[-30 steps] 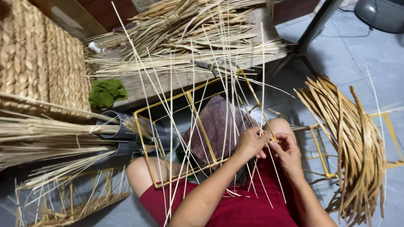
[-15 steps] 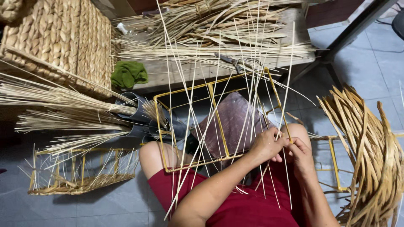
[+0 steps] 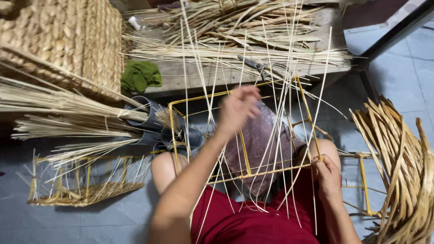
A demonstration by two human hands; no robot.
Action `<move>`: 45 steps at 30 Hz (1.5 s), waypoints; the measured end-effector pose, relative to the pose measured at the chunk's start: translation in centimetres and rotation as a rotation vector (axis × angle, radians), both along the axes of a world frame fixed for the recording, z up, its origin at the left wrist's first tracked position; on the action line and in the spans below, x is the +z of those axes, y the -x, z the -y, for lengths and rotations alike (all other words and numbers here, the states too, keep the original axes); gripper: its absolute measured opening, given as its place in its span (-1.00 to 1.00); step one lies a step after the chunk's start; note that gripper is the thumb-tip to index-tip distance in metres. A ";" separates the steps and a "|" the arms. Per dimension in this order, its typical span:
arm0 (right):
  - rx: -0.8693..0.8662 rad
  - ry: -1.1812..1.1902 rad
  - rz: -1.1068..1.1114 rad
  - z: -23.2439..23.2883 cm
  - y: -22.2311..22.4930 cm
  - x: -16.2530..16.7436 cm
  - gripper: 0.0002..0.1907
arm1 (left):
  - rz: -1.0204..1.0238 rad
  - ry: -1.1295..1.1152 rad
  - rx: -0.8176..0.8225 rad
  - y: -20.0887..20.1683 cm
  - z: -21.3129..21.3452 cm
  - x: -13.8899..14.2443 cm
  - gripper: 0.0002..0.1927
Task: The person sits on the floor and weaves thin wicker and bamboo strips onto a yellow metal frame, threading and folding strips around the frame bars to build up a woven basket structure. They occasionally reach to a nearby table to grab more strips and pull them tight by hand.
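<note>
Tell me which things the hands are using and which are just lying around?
In use: left hand, right hand, yellow wire frame, thin pale reeds.

Lying about: green cloth, woven basket, scissors, bundle of flat strips, second frame.

A woven basket (image 3: pixel 58 40), a green cloth (image 3: pixel 141 76) and scissors (image 3: pixel 256 66) sit by the wooden bench (image 3: pixel 199 77).

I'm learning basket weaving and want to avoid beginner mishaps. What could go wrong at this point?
The long thin canes stand loose in the yellow wire frame; the raised left hand could knock some out of line. The right hand alone steadies the frame on the lap, so it may tip. Springy cane tips point toward the face.
</note>
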State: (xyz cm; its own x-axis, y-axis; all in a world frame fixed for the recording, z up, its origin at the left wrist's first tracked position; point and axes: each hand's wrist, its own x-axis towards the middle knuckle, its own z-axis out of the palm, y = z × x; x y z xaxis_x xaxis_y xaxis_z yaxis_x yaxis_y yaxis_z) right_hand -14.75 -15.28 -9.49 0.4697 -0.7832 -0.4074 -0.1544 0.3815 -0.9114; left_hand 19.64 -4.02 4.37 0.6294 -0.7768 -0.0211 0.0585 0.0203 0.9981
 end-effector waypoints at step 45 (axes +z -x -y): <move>-0.072 -0.096 -0.064 -0.7 3.2 -3.4 -0.89 | -0.146 -0.278 0.251 -29.0 22.0 -4.6 -0.08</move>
State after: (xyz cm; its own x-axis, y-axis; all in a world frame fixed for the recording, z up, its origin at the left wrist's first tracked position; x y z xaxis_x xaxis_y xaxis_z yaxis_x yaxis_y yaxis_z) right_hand -17.95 -14.58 -12.89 0.3845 -0.7699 -0.5093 -0.1797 0.4788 -0.8594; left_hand 48.62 -26.04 -0.24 0.7735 -0.5518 -0.3118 0.2272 -0.2178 0.9492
